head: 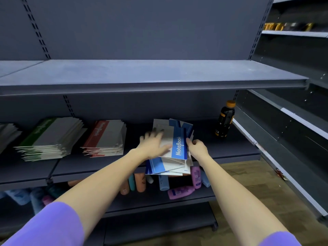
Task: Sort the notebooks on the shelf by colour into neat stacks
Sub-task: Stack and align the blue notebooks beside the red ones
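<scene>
Centre frame: left hand point(153, 144) lies flat, fingers spread, steadying the untidy blue notebook pile point(170, 157); right hand point(197, 148) pinches the top notebook's point(179, 146) edge, apparently to square it.

Dim, bluish light from above, deep shadow beneath the grey metal shelf point(152, 75), wide-angle-bent edges, motion-blurred corners.

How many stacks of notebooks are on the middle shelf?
4. A grey stack at the left edge, cut off by the frame; a green stack; a red stack; a loose blue stack under both hands. More may lie beyond the left edge.
</scene>
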`<state>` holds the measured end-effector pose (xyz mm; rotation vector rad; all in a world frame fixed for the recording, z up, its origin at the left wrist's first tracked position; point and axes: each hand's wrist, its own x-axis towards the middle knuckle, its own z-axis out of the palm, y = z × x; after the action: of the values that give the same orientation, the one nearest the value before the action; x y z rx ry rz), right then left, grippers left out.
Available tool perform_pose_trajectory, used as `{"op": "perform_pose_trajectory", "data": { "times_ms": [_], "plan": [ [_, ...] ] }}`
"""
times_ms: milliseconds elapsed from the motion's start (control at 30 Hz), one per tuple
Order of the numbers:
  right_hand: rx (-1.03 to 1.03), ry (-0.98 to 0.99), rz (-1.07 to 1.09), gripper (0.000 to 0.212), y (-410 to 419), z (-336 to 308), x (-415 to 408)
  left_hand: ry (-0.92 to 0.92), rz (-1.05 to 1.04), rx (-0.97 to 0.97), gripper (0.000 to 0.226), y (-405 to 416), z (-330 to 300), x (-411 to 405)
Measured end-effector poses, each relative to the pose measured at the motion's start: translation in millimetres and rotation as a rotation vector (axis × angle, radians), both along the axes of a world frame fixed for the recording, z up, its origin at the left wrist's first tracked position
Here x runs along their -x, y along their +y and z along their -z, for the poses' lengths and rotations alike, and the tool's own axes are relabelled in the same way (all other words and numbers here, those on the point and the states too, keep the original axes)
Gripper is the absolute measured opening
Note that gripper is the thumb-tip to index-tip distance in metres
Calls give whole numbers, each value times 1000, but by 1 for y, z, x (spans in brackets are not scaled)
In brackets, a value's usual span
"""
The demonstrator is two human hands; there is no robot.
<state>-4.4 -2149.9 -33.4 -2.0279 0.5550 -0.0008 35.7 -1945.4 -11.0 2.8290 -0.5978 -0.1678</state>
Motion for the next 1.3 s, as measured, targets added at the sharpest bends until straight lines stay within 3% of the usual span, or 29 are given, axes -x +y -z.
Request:
{"op": "perform_pose_trajectory", "data": {
  "times_ms": [133,267,400,500,567,700,867,1067,1200,1300],
  "plan": [
    [-74,-9,-34,61,-3,2,-19,201,-292,167,112,0,8,-23],
    [-192,-10,-53,41,-8,7,-35,352,-319,424,97,-4,17,-36],
    [-279,47,-34,37,-15,12,-45,345,-289,426,90,-5,20,-38],
    [-346,39,15,33,-18,11,-52,321,-336,287,127,-6,26,-42],
    [-339,37,3,26,-20,8,-54,341,-447,313,136,-9,34,-48],
    [-315,37,-55,16,-23,3,-60,314,-701,463,131,-16,29,-47],
    [-236,52,-112,7,-23,2,-67,285,-603,588,113,-15,32,-48],
    [-177,85,-203,14,-10,6,-73,346,-465,792,89,-4,35,-48],
    [-34,72,-195,41,5,8,-72,343,-431,779,100,-9,34,-39],
    [33,41,-202,44,6,4,-63,298,-390,609,109,-8,28,-38]
  ]
}}
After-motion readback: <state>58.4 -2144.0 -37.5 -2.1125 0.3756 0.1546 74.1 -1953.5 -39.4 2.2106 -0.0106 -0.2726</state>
